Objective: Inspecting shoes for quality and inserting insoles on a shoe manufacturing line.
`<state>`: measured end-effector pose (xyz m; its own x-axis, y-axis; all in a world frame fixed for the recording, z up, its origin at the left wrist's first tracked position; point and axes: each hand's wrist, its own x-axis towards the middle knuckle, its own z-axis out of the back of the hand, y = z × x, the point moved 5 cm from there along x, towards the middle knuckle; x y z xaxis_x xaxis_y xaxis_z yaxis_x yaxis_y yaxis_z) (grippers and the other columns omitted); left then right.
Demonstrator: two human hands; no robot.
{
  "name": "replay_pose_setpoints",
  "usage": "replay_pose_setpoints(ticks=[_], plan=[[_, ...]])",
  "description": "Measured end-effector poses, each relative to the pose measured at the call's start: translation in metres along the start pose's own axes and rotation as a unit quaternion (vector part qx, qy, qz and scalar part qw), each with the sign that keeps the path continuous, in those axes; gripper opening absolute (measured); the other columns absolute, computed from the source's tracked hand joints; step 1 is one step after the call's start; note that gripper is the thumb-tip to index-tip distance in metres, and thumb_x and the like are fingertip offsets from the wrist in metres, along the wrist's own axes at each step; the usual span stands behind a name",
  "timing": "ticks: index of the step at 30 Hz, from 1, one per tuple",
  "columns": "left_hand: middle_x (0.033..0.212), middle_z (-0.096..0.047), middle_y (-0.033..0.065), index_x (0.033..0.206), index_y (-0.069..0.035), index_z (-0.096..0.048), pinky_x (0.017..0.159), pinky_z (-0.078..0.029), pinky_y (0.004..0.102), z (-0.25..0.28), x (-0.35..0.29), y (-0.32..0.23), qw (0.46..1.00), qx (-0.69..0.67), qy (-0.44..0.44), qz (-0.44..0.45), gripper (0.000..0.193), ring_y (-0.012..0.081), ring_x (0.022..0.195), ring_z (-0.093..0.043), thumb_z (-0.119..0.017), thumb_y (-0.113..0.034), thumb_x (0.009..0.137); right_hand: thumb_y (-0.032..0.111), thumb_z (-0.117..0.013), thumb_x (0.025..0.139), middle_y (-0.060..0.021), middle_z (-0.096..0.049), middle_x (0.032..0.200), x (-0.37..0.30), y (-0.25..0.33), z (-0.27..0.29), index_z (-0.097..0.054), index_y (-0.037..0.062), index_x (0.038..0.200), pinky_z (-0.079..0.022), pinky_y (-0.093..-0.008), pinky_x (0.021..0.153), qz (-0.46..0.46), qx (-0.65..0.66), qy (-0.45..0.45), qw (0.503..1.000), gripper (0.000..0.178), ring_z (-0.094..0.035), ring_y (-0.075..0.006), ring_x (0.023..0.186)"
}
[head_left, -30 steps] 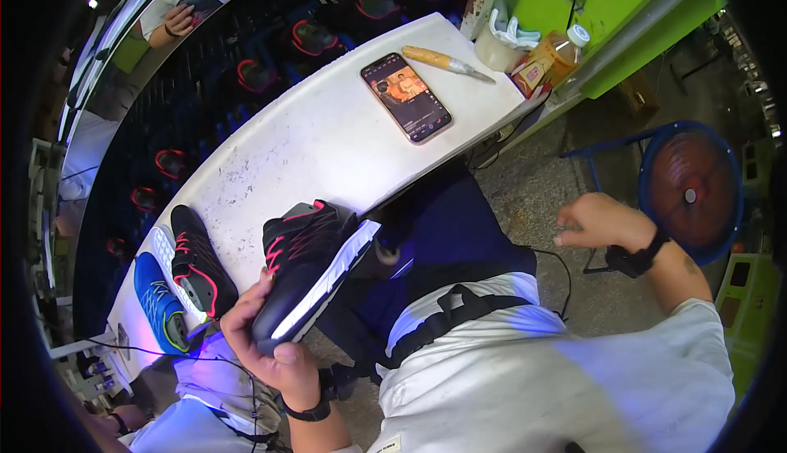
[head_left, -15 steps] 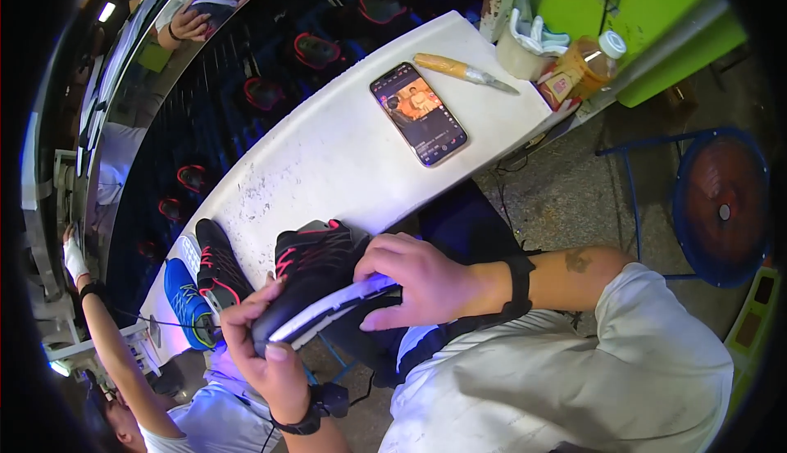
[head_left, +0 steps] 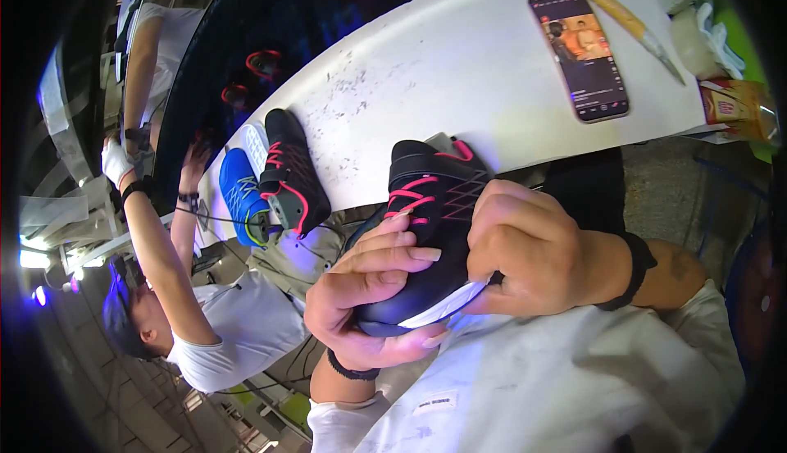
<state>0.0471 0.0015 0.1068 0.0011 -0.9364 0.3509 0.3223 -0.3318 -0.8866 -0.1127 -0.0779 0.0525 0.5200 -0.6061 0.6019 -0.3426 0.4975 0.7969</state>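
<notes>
Between my hands, over the table's near edge, is a black sneaker [head_left: 426,252] with pink laces, a strap and a white sole edge. It is tilted, toe toward me and collar away. My left hand [head_left: 361,297] wraps round the toe, fingers on the upper and thumb near the white edge. My right hand [head_left: 525,248] is closed on the side of the shoe, its fingers curled at the seam of upper and sole. Whether it pinches anything smaller there is hidden.
On the white table [head_left: 459,51] lie a matching black sneaker [head_left: 291,166], a blue sneaker [head_left: 242,191], a white sole [head_left: 254,145], a phone [head_left: 582,55] and a wooden-handled knife [head_left: 631,27]. A bottle [head_left: 734,109] stands far right. A co-worker [head_left: 238,322] reaches up at left.
My view has swung left, so the table things appear farther right. The shoe is turned more upright, its laces facing up, and my right hand has closed against its side.
</notes>
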Motion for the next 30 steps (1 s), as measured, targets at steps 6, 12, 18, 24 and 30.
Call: replay_pose_setpoints(ticks=[6,12,18,24,30], plan=[[0.100,-0.070,0.0246,0.099,0.002,-0.058,0.089,-0.056,0.0468,0.017,0.002,-0.021,0.965,0.251,0.059,0.044,0.043,0.0338,0.092,-0.072,-0.084,-0.026,0.079,0.038,-0.094,0.054,-0.0072,-0.053,0.080,-0.001,-0.031,-0.014,-0.053,0.0068,0.082,-0.047,-0.0387,0.065,-0.077,-0.088,0.014,0.993,0.058,-0.055,-0.0289,0.073],[0.103,-0.070,0.0274,0.098,0.006,-0.060,0.085,-0.057,0.0413,0.006,0.002,-0.026,0.904,0.400,0.141,0.049,0.080,0.0357,0.097,-0.072,-0.089,-0.053,0.055,0.007,-0.084,0.057,-0.0082,-0.053,0.084,-0.021,-0.013,-0.029,-0.057,0.0077,0.085,-0.048,-0.0385,0.064,-0.080,-0.022,-0.003,0.997,0.039,-0.056,-0.0288,0.075],[0.095,-0.073,0.0231,0.091,0.003,-0.063,0.077,-0.060,0.0411,0.003,0.007,-0.027,0.888,0.427,0.161,-0.060,0.063,0.0349,0.084,-0.074,-0.091,-0.046,0.062,0.009,-0.082,0.060,-0.0089,-0.051,0.083,-0.018,-0.013,-0.033,-0.054,0.0055,0.083,-0.049,-0.0377,0.065,0.020,-0.055,-0.014,0.998,0.037,-0.056,-0.0281,0.075],[0.086,-0.074,0.0191,0.083,-0.001,-0.063,0.075,-0.063,0.0417,0.024,0.006,-0.013,0.907,0.400,0.118,-0.063,0.052,0.0300,0.078,-0.075,-0.096,-0.034,0.060,0.018,-0.085,0.060,-0.0097,-0.052,0.084,-0.017,-0.031,-0.030,-0.054,0.0057,0.085,-0.049,-0.0373,0.067,-0.029,-0.102,0.028,0.994,0.042,-0.057,-0.0291,0.077],[0.086,-0.075,0.0179,0.086,-0.003,-0.063,0.086,-0.058,0.0521,0.046,0.009,0.007,0.924,0.346,0.133,-0.094,0.052,0.0312,0.080,-0.074,-0.095,-0.038,0.063,0.021,-0.087,0.057,-0.0088,-0.053,0.084,-0.007,-0.054,-0.029,-0.054,0.0058,0.087,-0.050,-0.0382,0.065,-0.019,-0.112,0.050,0.992,0.047,-0.059,-0.0277,0.077]])
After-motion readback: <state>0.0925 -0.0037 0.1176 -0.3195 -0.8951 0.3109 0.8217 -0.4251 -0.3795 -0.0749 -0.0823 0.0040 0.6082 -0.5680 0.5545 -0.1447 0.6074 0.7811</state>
